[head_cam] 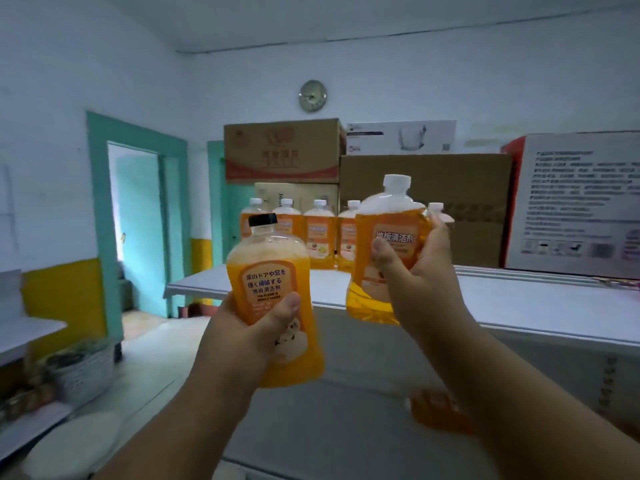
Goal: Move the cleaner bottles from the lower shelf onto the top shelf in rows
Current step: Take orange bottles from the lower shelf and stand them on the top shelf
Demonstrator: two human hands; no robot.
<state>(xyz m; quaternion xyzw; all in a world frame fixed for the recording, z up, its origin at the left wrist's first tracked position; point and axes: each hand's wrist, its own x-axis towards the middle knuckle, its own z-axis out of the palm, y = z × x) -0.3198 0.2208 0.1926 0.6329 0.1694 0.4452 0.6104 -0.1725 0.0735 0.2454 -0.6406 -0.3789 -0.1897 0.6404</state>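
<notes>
My left hand (247, 329) grips an orange cleaner bottle with a black cap (268, 271), held upright just in front of the top shelf's front edge (519, 313). My right hand (419, 271) grips a second orange cleaner bottle with a white cap (388, 216), raised over the shelf's front edge. A row of several white-capped orange bottles (318, 233) stands at the back of the top shelf. Down on the lower shelf, a blurred orange bottle (440, 410) shows beside my right forearm.
Cardboard boxes (426, 188) are stacked behind the bottle row, and a red and white printed box (575, 202) stands on the shelf at the right. A teal door frame (104, 220), a white basket (83, 372) and a round stool (72, 445) are at the left.
</notes>
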